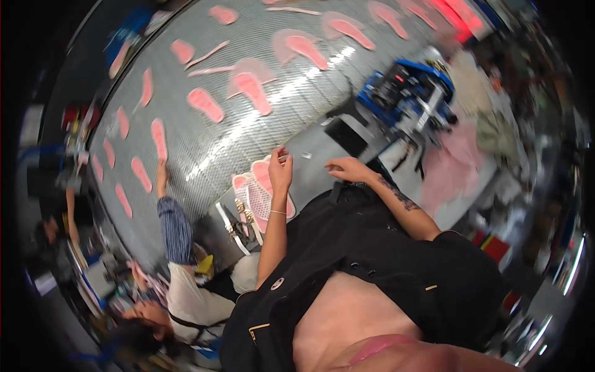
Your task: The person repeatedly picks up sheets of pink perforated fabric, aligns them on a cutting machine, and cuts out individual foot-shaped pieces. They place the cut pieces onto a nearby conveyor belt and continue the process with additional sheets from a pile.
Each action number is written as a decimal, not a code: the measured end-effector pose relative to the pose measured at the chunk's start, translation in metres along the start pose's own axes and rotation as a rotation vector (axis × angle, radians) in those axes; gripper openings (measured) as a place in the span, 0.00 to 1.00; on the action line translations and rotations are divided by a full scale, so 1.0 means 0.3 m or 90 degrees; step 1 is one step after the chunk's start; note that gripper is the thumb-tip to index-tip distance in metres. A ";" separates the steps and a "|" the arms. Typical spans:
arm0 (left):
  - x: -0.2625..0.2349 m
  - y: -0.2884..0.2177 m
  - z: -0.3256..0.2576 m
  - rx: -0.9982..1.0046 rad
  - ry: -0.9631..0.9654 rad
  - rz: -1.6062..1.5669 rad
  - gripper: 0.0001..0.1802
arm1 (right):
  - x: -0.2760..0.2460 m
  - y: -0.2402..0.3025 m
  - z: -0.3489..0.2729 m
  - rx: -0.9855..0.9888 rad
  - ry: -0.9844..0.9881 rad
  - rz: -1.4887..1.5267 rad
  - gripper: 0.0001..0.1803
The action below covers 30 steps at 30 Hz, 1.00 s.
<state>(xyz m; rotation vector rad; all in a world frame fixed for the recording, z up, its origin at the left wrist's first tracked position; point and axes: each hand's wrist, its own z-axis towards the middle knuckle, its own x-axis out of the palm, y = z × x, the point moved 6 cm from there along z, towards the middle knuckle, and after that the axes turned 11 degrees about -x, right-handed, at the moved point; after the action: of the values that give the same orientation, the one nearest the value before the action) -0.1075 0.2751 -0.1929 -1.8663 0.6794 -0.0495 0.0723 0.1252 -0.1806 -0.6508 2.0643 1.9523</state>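
Observation:
My left hand [280, 166] is raised over a small stack of pink shoe-sole shaped pieces [255, 189] at the near edge of a grey mesh belt [248, 133]. Its fingers are bent close together at the pieces' edge, and whether they grip one is unclear. My right hand [348, 167] hovers just to the right, fingers loosely spread with nothing in them, and its forearm is tattooed. Several more pink sole pieces [204, 104] lie scattered across the belt.
A blue and black machine [406, 93] stands right of the belt, with pink sheet material [452, 164] beyond it. A co-worker in a striped sleeve [175, 229] reaches a hand [162, 168] onto the belt at the left. Clutter fills the left and right edges.

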 end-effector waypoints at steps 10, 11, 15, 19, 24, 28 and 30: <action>0.499 -0.086 -0.193 0.057 0.302 0.132 0.06 | -0.070 -0.154 -1.265 0.442 -0.710 -0.157 0.14; 0.532 -0.080 -0.214 0.056 0.315 0.130 0.06 | -0.072 -0.174 -1.348 0.446 -0.763 -0.183 0.13; 0.661 -0.076 -0.301 0.070 0.322 0.141 0.07 | -0.082 -0.343 -1.561 0.457 -0.989 0.439 0.16; 0.770 -0.081 -0.411 0.072 0.297 0.190 0.07 | -0.269 -0.434 -1.657 0.485 -0.976 0.406 0.17; 0.906 -0.119 -0.555 0.104 0.300 0.306 0.14 | -0.500 -0.676 -1.822 0.768 -1.166 -0.139 0.22; 0.975 -0.146 -0.653 0.127 0.325 0.355 0.18 | -0.596 -0.805 -1.768 0.873 -1.024 -0.107 0.20; 0.998 -0.150 -0.690 0.090 0.352 0.329 0.15 | -0.669 -0.739 -1.750 0.822 -1.000 -0.129 0.17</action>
<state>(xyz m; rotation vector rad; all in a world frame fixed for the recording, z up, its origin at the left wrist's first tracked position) 0.0902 -0.0314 -0.1541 -1.4931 1.4822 -0.2763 0.4222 -0.3639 -0.2392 0.7189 1.4117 0.2312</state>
